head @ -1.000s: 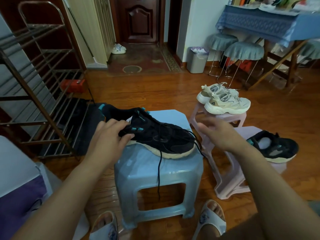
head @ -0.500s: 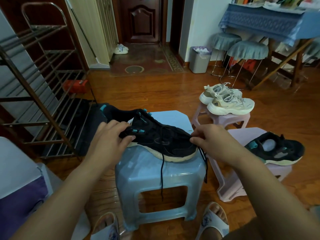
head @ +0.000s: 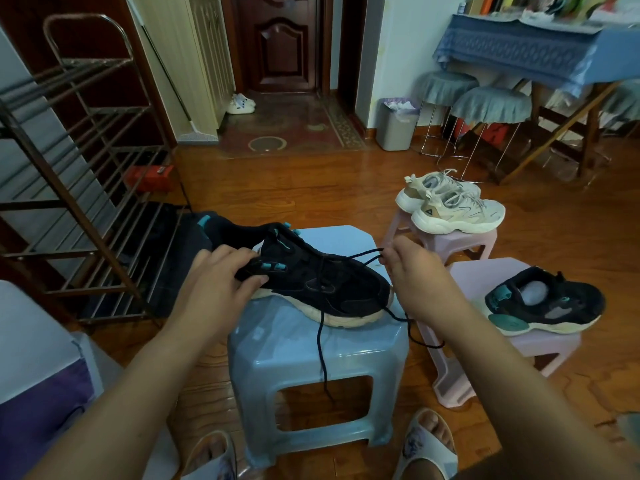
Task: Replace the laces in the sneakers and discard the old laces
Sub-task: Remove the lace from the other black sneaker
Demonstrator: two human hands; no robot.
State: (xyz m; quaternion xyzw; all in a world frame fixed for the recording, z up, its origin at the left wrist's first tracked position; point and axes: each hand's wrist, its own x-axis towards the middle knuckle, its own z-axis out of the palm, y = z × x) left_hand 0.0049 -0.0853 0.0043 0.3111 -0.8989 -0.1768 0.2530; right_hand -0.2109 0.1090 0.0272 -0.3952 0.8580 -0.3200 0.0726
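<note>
Far left I see a metal shoe rack point(head: 79, 188) on the wood floor. Next, my left hand point(head: 221, 277) grips the heel end of the black sneaker point(head: 311, 282), thumb and fingers curled round its collar. The sneaker lies on the blue stool point(head: 311, 351), sole down, its long axis running from upper left to lower right: heel toward the rack, toe toward my right hand. Its toe reaches the stool's right edge. A black lace point(head: 349, 259) runs from the eyelets; one end hangs down over the stool's front, another trails off past the toe. My right hand point(head: 415, 275) pinches a loop of this lace at the fingertips, lifted just above the toe. Right of it, a pair of beige sneakers point(head: 453, 206) sits on a pink stool point(head: 453, 239), toes pointing right. Nearer me, a second black sneaker point(head: 547, 306) rests on another pink stool point(head: 540, 344), toe right, heel left, no lace visible. A grey bin point(head: 396, 128) stands by the far wall.
</note>
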